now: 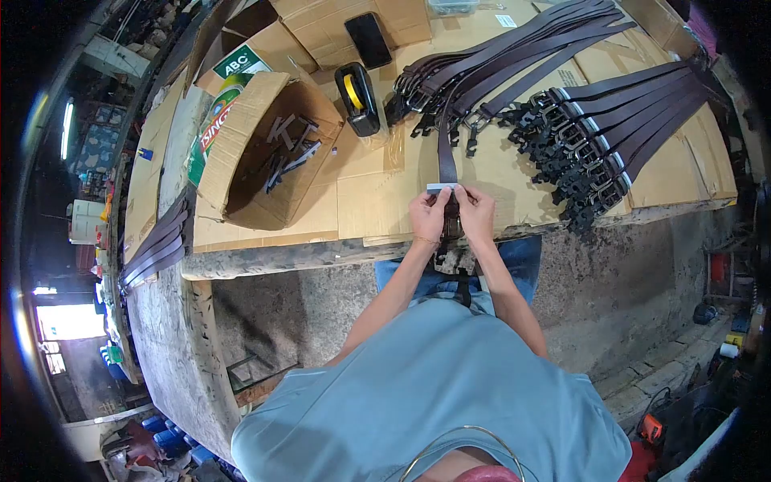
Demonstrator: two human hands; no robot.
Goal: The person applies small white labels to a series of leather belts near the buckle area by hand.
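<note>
At the table's front edge, my left hand (427, 215) and my right hand (475, 213) are close together, fingers pinched at the two ends of a small whitish strip (441, 188). The strip lies across a dark brown belt (446, 161), which runs away from me over the cardboard. Below my hands the belt's buckle end hangs near the edge, partly hidden between them. Beyond and to the right lies a bundle of dark belts (514, 60) with buckles and black hooks. Another fanned stack of belts (642, 104) has pale strips near its buckles.
An open cardboard box (297, 189) holding pale and dark strips stands left on the cardboard-covered table (361, 201). Behind it are a black tape dispenser with yellow tape (357, 96) and a phone (368, 40). More dark belts (161, 241) lie at the far left edge.
</note>
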